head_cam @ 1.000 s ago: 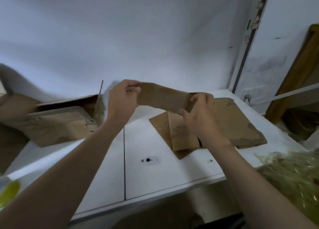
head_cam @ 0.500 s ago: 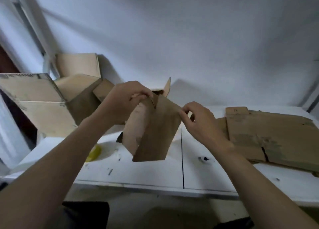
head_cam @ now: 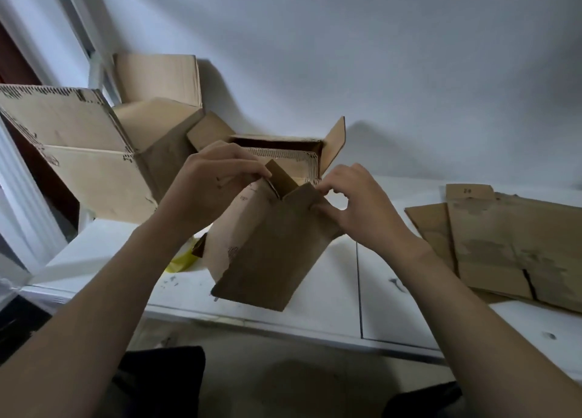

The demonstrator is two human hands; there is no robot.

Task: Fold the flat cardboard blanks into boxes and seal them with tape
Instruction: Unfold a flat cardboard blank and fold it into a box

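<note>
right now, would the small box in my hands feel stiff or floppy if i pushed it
Probably light: the left hand and right hand hold the small box aloft by its top. Likely skews when pushed: top flaps open, one edge ragged.

Open boxes (head_cam: 94,153) left on table (head_cam: 330,295), flat blanks (head_cam: 516,247) right

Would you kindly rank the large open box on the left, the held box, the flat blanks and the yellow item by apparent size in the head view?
1. large open box and flat blanks: about alike, unranked.
2. held box, though nearness to the camera inflates it.
3. yellow item, partly hidden.
</note>
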